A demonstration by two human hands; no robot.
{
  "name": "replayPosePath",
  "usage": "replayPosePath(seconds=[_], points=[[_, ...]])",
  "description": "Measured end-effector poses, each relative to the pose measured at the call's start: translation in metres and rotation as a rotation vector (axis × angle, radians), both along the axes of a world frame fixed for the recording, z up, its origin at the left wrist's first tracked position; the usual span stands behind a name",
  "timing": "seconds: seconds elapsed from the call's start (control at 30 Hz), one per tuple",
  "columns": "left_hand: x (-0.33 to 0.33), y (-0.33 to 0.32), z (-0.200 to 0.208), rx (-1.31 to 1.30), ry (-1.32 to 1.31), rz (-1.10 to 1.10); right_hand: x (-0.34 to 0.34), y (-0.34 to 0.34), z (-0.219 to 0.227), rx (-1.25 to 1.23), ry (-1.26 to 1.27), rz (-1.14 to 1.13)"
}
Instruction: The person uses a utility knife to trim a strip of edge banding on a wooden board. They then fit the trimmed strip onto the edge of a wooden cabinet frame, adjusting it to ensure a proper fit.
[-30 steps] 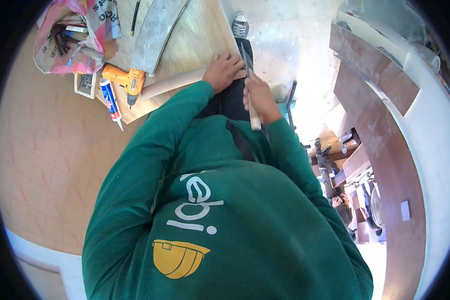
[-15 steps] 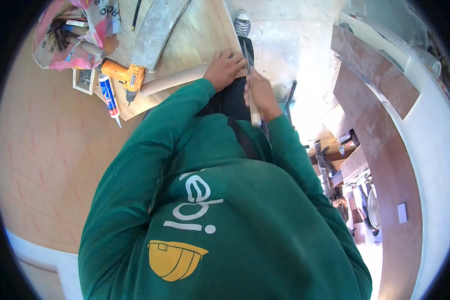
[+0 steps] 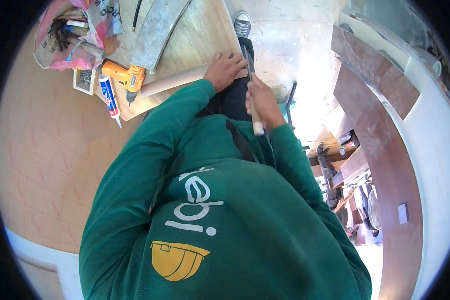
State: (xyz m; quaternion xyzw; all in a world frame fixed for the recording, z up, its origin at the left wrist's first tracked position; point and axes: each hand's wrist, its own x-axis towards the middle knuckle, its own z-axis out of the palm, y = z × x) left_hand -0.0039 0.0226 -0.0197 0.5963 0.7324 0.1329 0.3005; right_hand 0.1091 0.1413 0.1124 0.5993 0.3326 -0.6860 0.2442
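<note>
The right hand (image 3: 262, 102) is closed round the pale handle of a slim, file-like tool (image 3: 256, 121), its blade at the wooden strip's (image 3: 175, 83) right end. It has just drawn back slightly toward the green sweatshirt (image 3: 255, 200), suggesting a stroke against that end. The left hand (image 3: 225, 70) lies over the strip near there; whether it grips or only presses, I cannot tell. Beyond the strip's left end sits an orange cordless drill (image 3: 125, 76); behind the strip, the plywood worktop (image 3: 205, 35).
</note>
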Motion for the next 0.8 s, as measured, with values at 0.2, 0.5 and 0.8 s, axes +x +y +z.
replayPosePath(seconds=[0.2,0.5,0.8], points=[[0.000,0.001,-0.003,0.062,-0.014,0.025,-0.006,0.002,-0.042,0.016,0.012,-0.110],[0.000,0.000,-0.002,0.033,-0.043,0.018,0.004,-0.005,-0.036,0.024,0.026,-0.121],[0.001,0.000,-0.001,0.010,0.021,-0.011,0.002,-0.005,-0.017,0.024,-0.004,-0.093]])
